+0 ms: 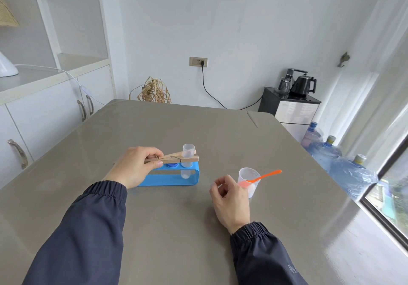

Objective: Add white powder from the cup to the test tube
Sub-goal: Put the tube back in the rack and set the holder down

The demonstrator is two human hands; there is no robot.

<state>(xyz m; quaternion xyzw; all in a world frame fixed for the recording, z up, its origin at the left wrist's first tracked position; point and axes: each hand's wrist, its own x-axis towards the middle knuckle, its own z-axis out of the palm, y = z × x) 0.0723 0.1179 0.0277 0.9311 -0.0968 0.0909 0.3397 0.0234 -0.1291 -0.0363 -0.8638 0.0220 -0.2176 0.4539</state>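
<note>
A clear test tube (188, 151) stands upright in the right end of a blue rack (170, 177), with a little white powder at its bottom. A wooden clamp (176, 158) grips the tube just below its mouth. My left hand (136, 166) pinches the clamp's handle end. To the right stands a translucent cup (249, 184) holding white powder, with an orange spoon (265, 176) resting in it, handle pointing up and right. My right hand (229, 198) is beside the cup's left wall, fingers loosely curled, holding nothing that I can see.
The grey table (176, 229) runs to a far edge near the wall. White cabinets stand at the left. Blue water bottles (344, 165) and a black kettle stand (289, 105) are off the table's right side, next to a window.
</note>
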